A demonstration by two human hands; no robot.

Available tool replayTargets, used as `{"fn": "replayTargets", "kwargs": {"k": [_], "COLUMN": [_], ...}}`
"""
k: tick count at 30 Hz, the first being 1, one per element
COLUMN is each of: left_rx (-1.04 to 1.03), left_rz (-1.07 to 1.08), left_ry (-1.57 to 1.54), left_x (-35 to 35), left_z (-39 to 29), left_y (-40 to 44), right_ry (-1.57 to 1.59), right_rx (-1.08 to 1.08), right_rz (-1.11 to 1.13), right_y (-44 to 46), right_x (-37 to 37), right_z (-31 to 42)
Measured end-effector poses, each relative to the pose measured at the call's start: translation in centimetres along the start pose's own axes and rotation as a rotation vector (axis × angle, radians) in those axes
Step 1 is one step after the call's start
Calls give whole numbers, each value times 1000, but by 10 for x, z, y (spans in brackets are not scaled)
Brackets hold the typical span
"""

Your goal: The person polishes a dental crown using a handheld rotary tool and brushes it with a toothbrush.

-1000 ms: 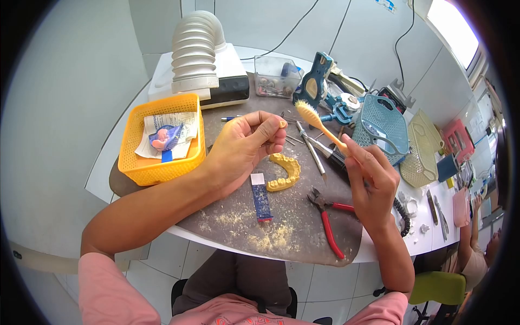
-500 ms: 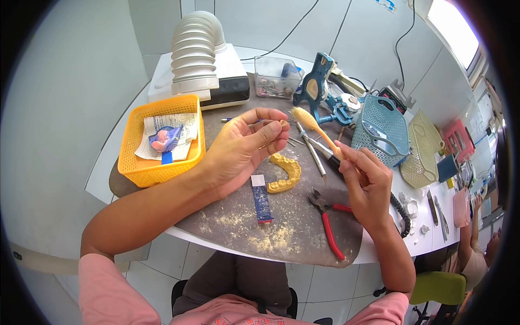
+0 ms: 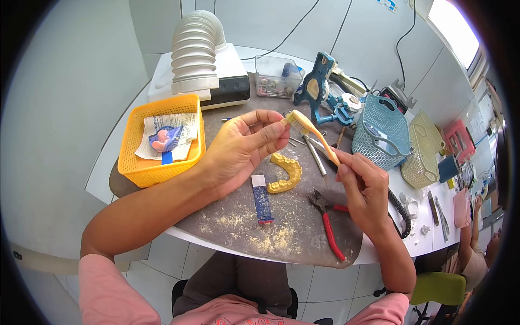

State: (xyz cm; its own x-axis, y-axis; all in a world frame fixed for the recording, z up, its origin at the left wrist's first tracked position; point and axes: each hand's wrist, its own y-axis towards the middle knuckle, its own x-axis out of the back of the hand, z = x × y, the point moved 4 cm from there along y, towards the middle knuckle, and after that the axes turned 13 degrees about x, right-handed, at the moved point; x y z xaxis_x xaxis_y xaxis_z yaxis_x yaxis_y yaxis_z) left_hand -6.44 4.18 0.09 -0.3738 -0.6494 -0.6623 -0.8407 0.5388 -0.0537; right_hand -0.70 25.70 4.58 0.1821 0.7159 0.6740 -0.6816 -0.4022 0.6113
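Between thumb and index finger, my left hand pinches a small pale piece, mostly hidden by the fingertips. My right hand grips the handle of an orange-yellow brush; its bristles are at the fingertips of my left hand, over the small piece. Below the hands, a yellow horseshoe-shaped dental model lies on the brown mat. Beside it is a blue strip with a white end. Red-handled cutters lie open to the right. Pale dust is scattered near the mat's front edge.
A yellow basket with a bagged pink item stands left. Behind are a white machine with a ribbed hose, a clear box and a blue articulator. Blue and cream baskets stand right. A person sits far right.
My right hand has moved left and slightly down, bringing the brush head from apart to the small piece at my left fingertips. The brush has turned, bristles now facing down-left. My left hand barely moved.
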Motion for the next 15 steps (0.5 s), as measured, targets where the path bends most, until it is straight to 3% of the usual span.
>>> {"fn": "replayTargets", "kwargs": {"k": [9, 15], "left_rx": [61, 101], "left_rz": [66, 87], "left_ry": [-28, -24], "left_x": [1, 0], "left_z": [2, 5], "left_y": [0, 1], "right_ry": [-78, -218], "right_rx": [13, 171], "right_rz": [63, -107], "right_y": [1, 1], "right_x": [1, 13], "right_z": [5, 2]}}
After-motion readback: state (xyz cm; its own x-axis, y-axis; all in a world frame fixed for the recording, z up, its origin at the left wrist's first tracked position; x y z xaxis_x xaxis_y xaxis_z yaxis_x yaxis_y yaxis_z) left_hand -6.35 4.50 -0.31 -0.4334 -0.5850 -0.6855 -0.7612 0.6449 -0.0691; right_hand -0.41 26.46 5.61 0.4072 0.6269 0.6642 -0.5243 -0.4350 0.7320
